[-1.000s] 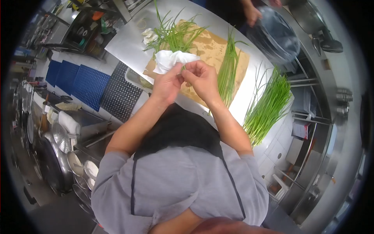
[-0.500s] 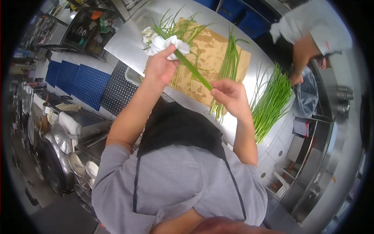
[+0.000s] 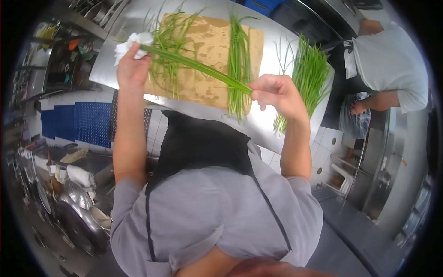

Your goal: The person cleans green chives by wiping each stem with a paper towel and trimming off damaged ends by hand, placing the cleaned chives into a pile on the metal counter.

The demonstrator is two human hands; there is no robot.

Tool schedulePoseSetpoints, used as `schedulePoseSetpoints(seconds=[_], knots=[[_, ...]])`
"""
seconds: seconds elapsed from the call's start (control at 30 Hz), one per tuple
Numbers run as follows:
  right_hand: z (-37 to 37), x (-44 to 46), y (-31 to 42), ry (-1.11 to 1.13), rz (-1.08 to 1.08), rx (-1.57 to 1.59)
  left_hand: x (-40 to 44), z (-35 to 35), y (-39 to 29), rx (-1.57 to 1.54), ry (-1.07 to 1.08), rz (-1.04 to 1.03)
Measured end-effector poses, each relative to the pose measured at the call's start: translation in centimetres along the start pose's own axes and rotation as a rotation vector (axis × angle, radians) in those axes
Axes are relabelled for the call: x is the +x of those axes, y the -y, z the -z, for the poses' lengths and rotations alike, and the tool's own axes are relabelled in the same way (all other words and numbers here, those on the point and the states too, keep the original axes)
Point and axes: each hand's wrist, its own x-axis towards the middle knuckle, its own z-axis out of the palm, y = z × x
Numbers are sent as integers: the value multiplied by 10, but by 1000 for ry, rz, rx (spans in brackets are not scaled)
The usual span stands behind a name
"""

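Observation:
My left hand (image 3: 132, 68) is closed round a crumpled white cloth (image 3: 136, 41), which may be a paper towel, at one end of a strip of green garlic chives (image 3: 194, 66). The strip stretches taut across to my right hand (image 3: 279, 94), whose thumb and fingers pinch its other end. Beneath it, on wet brown cardboard (image 3: 207, 34), loose chives (image 3: 168, 51) lie scattered at the left and a straighter bundle (image 3: 239, 64) lies at the right. A larger pile of chives (image 3: 307, 76) rests on the metal table past the cardboard's right edge.
The steel table (image 3: 110, 64) runs beneath everything. At the right stands a co-worker (image 3: 390, 64) with one hand by a clear plastic bag (image 3: 354, 117). Blue perforated mats (image 3: 92, 122) are on the left, with pans and strainers (image 3: 78, 196) at lower left.
My left hand has moved left with the cloth, away from my right hand, and more of the chive strip shows between them. The co-worker has shifted and the view has turned.

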Motion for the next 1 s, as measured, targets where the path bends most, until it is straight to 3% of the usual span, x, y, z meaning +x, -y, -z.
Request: schedulePoseSetpoints(seconds=[0.37,0.43,0.47,0.5,0.53,0.6,0.73,0.83,1.0], knots=[[20,-5,-3,43,-26,-8,50,35,-29,-103,-44,25],[31,-12,-1,22,-22,-24,108,113,-65,-222,52,191],[37,-18,-1,-12,-26,-44,100,108,-73,-454,-32,205],[45,-25,0,-47,-31,-61,126,147,-88,-439,106,163],[53,-31,-1,-106,0,-25,112,135,-94,-319,-20,10],[70,-45,6,-275,117,92,104,138,-100,-206,44,-127],[108,-72,6,-645,358,153,63,97,-77,-197,76,-106],[128,-85,-18,-901,273,176,46,77,-51,-177,123,1],[133,-110,-92,-1020,-55,-26,27,63,-15,-67,190,119]])
